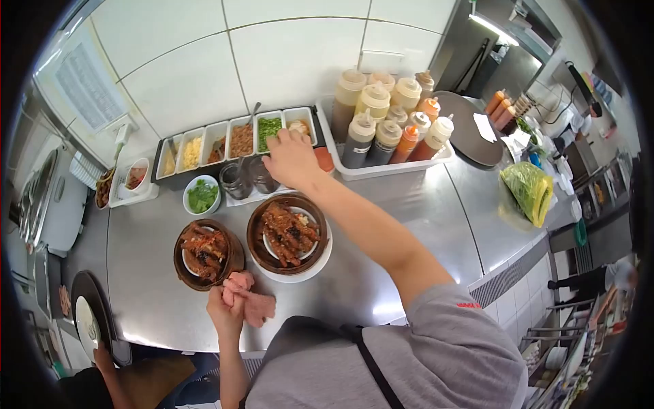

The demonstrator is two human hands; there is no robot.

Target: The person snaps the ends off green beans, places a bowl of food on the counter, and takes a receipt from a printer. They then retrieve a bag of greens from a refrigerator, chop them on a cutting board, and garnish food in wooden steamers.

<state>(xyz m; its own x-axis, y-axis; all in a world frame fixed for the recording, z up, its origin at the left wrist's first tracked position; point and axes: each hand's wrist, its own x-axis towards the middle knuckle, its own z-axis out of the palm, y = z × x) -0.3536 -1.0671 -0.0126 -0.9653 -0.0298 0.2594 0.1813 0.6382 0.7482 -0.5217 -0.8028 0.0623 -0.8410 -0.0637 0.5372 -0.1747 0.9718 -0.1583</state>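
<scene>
My left hand (225, 310) is closed around a pink cloth (257, 307), beside the near rim of a bamboo steamer (236, 255) with braised chicken feet (204, 249) in a white bowl. My right hand (293, 158) reaches across the counter to the condiment rack, its fingers apart over the near edge of the chopped scallions (270, 129) and the end compartment (300, 123). Nothing shows in that hand. Below my right forearm, a second bamboo steamer (254, 228) with chicken feet (289, 235) rests on a white plate (325, 255).
A bowl of green herbs (202, 195) and dark glass jars (235, 180) stand behind the steamers. Squeeze bottles (373, 102) fill a white tray (402, 169) at back right, near a round brown tray (449, 116). At lower left, another person's hand (103, 356) holds a pale oval dish (87, 327).
</scene>
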